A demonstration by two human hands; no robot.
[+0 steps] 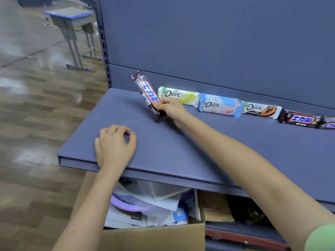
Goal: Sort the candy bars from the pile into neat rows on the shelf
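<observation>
Nearest you, at 6 o'clock in the view, an open cardboard box [154, 236] sits under the shelf [190, 156], with papers and a purple plastic piece inside. Your green sleeve [321, 238] shows at 4 o'clock. Your left hand [114, 145] rests on the shelf's front edge at about 8 o'clock from centre, fingers loosely curled with the tips on the surface, holding nothing. Your right hand [170, 107] is further in, near the middle of the shelf, thumb and fingers pinching the lower half of a dark candy bar [146, 91]. The bar is tilted, its free end pointing to 11 o'clock and its lower end touching or just above the shelf; which one cannot be told. Behind the hand, a row of bars lies along the back panel [217, 42], running from 12 o'clock toward 3 o'clock: a white-and-green bar [179, 95], a stack of light blue bars [220, 106], a white-and-brown bar [261, 109], then a dark bar [300, 120] and one more dark bar [328, 125] cut off by the frame edge. Each bar touches or slightly overlaps the next. Farthest off, at 10 o'clock, a grey desk [70, 17] stands on the wooden floor [36, 105].
</observation>
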